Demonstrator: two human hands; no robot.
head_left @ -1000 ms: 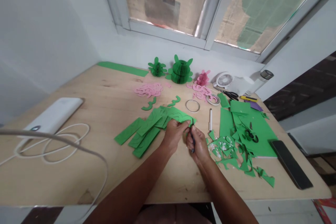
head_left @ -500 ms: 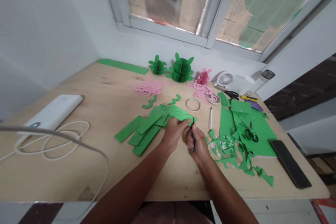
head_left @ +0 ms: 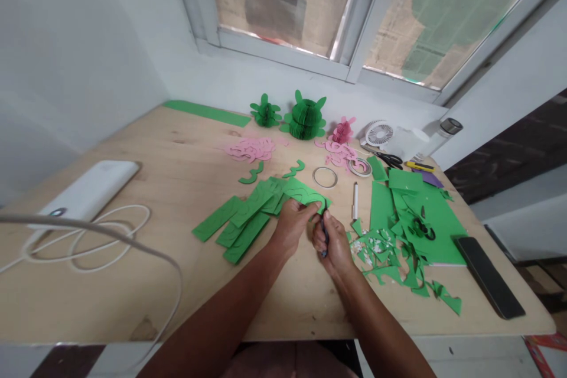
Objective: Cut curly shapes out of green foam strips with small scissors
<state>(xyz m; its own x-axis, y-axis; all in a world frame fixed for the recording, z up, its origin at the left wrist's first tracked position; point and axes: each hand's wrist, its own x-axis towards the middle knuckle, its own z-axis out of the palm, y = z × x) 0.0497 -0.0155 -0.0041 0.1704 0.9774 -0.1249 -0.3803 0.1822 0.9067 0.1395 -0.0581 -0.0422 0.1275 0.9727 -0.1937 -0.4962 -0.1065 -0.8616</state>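
My left hand [head_left: 292, 224] pinches a piece of green paper [head_left: 305, 192] that has a wavy outline on it. In my right hand [head_left: 332, 239] is a pair of dark-handled scissors [head_left: 325, 227], their blades at the paper's right end. Left of my hands lie several overlapping green paper strips [head_left: 248, 224], some with curved outlines. Beyond them are two cut green wavy pieces, one [head_left: 251, 173] on the left and another [head_left: 295, 169] nearer the middle. How far the scissor blades are apart is too small to tell.
Green scraps [head_left: 390, 254], a second pair of scissors [head_left: 423, 227] and a phone [head_left: 489, 276] lie to the right. A white pen [head_left: 355, 201] and tape rolls [head_left: 359, 167] are beyond my hands. Paper figures [head_left: 305, 119] stand at the back; a power bank [head_left: 93, 189] with cable lies left.
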